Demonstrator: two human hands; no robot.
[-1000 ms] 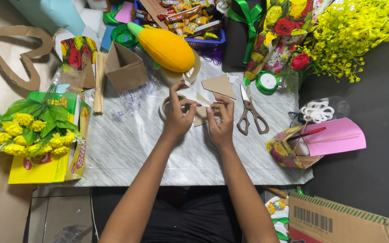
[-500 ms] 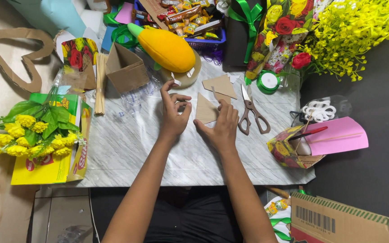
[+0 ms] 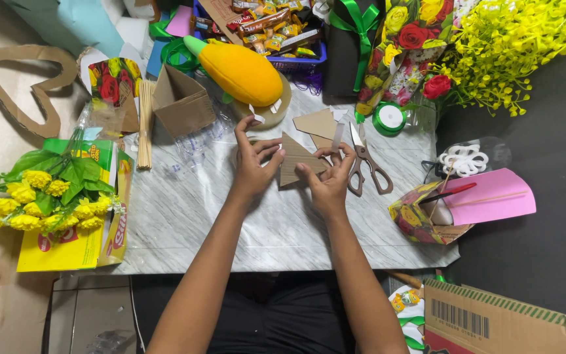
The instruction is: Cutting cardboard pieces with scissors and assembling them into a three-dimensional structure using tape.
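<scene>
A small pointed piece of brown cardboard (image 3: 294, 164) lies on the marble table (image 3: 198, 216) between my hands. My left hand (image 3: 253, 164) grips its left edge with fingers and thumb. My right hand (image 3: 327, 178) pinches its right side, thumb on top. Brown-handled scissors (image 3: 366, 164) lie just right of my right hand. More cardboard cut-outs (image 3: 316, 124) rest behind the piece, next to a tape roll (image 3: 271, 113) under a yellow plush corn cob (image 3: 240, 69).
An open cardboard box (image 3: 181, 101) and wooden skewers (image 3: 144, 124) stand at the left, with yellow fake flowers (image 3: 47, 196) on a yellow packet. A green ribbon spool (image 3: 389, 118), flower bouquets (image 3: 486, 46), pink paper (image 3: 492, 196) and a cardboard carton (image 3: 499, 321) sit to the right.
Both hands have shifted on the cardboard piece, turning it so its point faces away from me. The view has drifted slightly.
</scene>
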